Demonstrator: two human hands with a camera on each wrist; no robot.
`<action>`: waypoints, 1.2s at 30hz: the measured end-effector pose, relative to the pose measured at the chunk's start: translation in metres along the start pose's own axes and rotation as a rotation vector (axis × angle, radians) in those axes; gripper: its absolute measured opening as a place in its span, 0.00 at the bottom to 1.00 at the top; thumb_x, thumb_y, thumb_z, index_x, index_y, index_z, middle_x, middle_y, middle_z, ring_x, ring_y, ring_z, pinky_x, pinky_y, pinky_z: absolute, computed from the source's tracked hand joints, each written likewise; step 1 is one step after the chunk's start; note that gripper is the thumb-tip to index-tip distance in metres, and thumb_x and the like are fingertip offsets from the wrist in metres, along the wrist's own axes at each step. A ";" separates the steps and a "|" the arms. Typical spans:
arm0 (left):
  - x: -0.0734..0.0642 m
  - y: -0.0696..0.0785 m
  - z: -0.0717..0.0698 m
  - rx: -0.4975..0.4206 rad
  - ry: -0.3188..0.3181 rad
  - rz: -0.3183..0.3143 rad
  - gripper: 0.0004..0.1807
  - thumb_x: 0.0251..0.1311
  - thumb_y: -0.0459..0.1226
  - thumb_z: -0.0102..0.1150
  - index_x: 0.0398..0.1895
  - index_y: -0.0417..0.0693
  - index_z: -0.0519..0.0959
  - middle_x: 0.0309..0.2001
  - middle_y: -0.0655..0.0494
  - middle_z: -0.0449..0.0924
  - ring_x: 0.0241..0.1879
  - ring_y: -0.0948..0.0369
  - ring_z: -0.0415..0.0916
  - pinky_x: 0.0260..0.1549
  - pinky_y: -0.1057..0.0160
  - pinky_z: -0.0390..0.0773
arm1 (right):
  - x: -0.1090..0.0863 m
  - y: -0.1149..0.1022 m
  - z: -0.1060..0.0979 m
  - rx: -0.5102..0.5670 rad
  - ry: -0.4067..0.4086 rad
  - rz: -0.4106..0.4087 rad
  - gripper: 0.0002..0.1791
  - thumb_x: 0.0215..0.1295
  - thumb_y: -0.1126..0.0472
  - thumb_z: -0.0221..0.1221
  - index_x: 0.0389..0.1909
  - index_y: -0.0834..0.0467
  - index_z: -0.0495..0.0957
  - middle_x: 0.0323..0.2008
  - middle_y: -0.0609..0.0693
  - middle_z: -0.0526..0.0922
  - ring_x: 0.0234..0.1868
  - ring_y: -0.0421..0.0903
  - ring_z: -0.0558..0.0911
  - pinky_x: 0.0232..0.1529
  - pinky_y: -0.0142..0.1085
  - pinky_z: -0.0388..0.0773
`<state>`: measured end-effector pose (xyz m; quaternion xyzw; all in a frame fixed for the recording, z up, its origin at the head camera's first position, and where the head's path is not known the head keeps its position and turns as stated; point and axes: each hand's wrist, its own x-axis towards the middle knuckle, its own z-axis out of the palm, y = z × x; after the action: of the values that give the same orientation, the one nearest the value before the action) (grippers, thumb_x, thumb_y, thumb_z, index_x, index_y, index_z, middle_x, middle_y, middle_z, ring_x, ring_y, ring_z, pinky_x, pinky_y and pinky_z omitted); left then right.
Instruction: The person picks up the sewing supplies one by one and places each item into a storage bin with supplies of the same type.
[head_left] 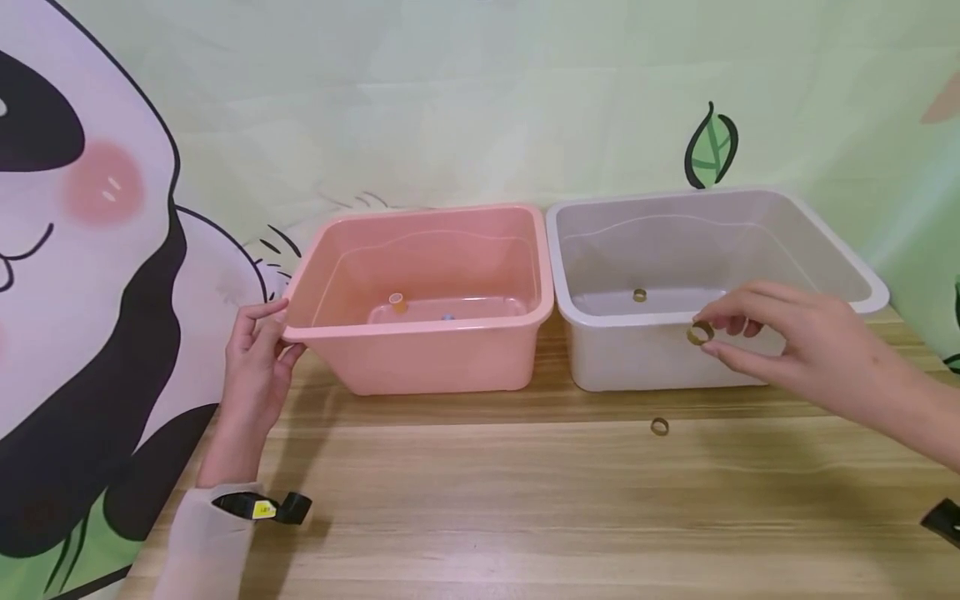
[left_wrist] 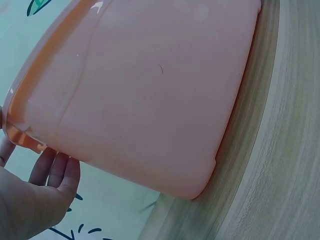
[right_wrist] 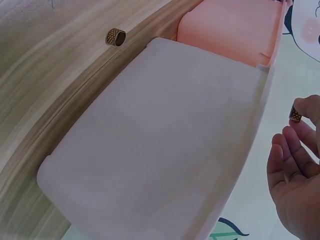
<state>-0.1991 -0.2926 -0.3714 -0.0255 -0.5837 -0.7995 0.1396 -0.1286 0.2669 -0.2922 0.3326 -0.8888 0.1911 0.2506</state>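
Note:
At the left corner of a pink plastic basin (head_left: 442, 358), my left hand (head_left: 258, 362) grips the rim between thumb and fingers; the left wrist view shows fingertips under that rim (left_wrist: 30, 141). My right hand (head_left: 806, 337) pinches a brass-coloured, dimpled ring thimble (head_left: 701, 333) between thumb and forefinger, close by the front rim of a light grey basin (head_left: 645, 358). A second ring thimble (head_left: 659, 427) lies on the table in front of the grey basin, its dimples plain in the right wrist view. Another ring thimble (head_left: 640, 295) is inside the grey basin.
Both basins stand side by side on a wood-grain table (head_left: 480, 492), nearly touching. Inside the pink one are a small orange cylinder with a pale end (head_left: 398, 302) and a small blue thing (head_left: 447, 317). Behind hangs a printed panda cloth (head_left: 450, 100).

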 end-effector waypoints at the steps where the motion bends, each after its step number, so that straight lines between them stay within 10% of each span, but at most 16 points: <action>1: 0.000 0.000 0.000 -0.002 0.002 0.001 0.11 0.73 0.35 0.56 0.56 0.46 0.74 0.59 0.47 0.73 0.49 0.57 0.77 0.47 0.66 0.83 | 0.001 0.000 0.000 -0.002 0.003 -0.005 0.22 0.47 0.67 0.76 0.44 0.48 0.86 0.36 0.34 0.82 0.37 0.31 0.75 0.35 0.21 0.71; 36: 0.001 -0.003 0.000 -0.037 0.005 0.008 0.11 0.73 0.35 0.57 0.55 0.45 0.74 0.56 0.46 0.74 0.46 0.57 0.78 0.46 0.66 0.84 | 0.019 0.014 -0.006 -0.042 -0.046 0.002 0.24 0.45 0.69 0.77 0.44 0.47 0.85 0.37 0.37 0.83 0.36 0.33 0.77 0.34 0.19 0.71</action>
<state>-0.2006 -0.2914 -0.3742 -0.0285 -0.5685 -0.8095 0.1438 -0.1489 0.2702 -0.2793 0.3307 -0.8985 0.1651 0.2368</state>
